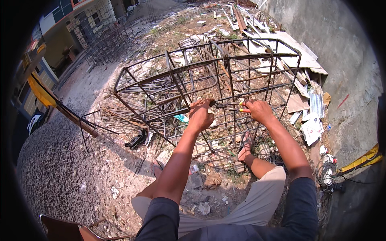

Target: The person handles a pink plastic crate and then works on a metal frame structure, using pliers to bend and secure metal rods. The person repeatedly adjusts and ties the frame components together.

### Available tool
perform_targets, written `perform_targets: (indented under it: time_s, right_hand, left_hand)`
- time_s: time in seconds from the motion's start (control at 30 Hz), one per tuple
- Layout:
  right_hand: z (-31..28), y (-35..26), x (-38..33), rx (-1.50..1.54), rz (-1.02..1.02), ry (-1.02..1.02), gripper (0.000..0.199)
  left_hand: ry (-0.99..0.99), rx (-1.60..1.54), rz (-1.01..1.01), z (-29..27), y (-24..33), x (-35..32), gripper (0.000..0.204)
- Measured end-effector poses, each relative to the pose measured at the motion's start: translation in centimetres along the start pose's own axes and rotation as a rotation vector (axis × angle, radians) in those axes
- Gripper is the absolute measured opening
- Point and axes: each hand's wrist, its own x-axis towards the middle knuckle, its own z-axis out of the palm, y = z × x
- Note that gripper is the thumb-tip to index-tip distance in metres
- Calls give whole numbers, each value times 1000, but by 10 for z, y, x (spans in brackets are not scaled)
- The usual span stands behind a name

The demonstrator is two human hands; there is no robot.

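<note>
In front of me stands a rebar cage (193,66), long dark steel bars crossed by bent rectangular hoops. My left hand (201,115) is closed around a bar near its middle, the fingertips partly hidden. In my right hand (259,111) is a pair of pincers (244,107) with red and yellow handles, the fingers wrapped round the grips. Their dark jaws point left and meet the cage where bars cross, just right of my left hand. Whether tie wire is between the jaws is too small to tell.
Loose steel rods (124,110) lie beyond the cage on the left. A gravel heap (60,168) fills the near left. Boards and scrap sheets (295,52) line the concrete wall (337,52) at right. Rubble covers the ground around my sandalled feet.
</note>
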Motion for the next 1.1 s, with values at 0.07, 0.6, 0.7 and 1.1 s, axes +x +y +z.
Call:
perform_targets:
  time_s: [0.07,0.6,0.7,1.1]
  right_hand:
    - [-3,-8,-8,-37,-22,-10,16]
    - [57,-157,-54,599,611,-84,28]
    - [81,-155,-64,642,612,48,38]
    - [61,-166,-60,421,634,89,46]
  left_hand:
    - [-12,12,-39,-1,2,-6,54]
    - [-3,-10,38,-1,-10,-12,57]
    - [6,-24,29,3,-9,-9,48]
    - [158,-21,36,13,-9,-7,27]
